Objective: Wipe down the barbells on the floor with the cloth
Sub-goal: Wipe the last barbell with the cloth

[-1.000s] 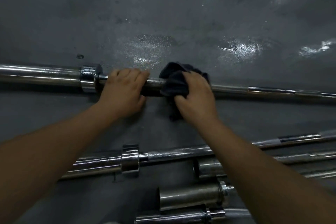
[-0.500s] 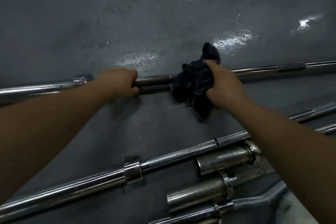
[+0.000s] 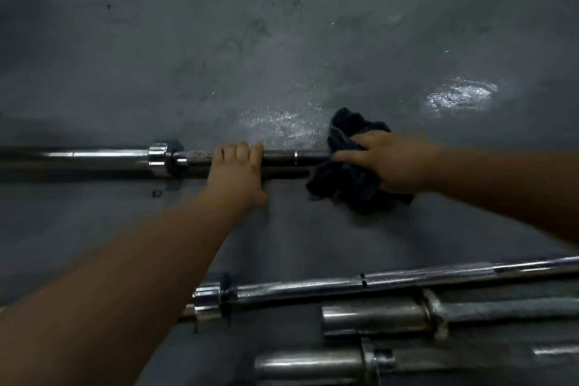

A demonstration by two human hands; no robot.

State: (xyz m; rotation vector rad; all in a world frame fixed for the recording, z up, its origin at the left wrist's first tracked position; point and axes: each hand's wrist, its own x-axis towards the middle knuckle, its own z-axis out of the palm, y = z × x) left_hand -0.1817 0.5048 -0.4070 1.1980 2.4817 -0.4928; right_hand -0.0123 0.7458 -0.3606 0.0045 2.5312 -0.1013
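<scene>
Two hands work on the farthest barbell [image 3: 100, 155], which lies crosswise on the grey floor [image 3: 282, 41]. The left hand [image 3: 236, 172] has its fingers curled over the dark shaft just right of the chrome collar [image 3: 161, 158], gripping it. The right hand [image 3: 391, 160] clutches a bunched dark cloth [image 3: 347, 180] against the same shaft further right, thumb pointing along the bar. The cloth drapes over the bar and onto the floor on the near side. Well apart, nearer the person, three more barbells [image 3: 360, 283] lie close together. Pale glare patches [image 3: 460, 95] show on the floor beyond the cloth.
</scene>
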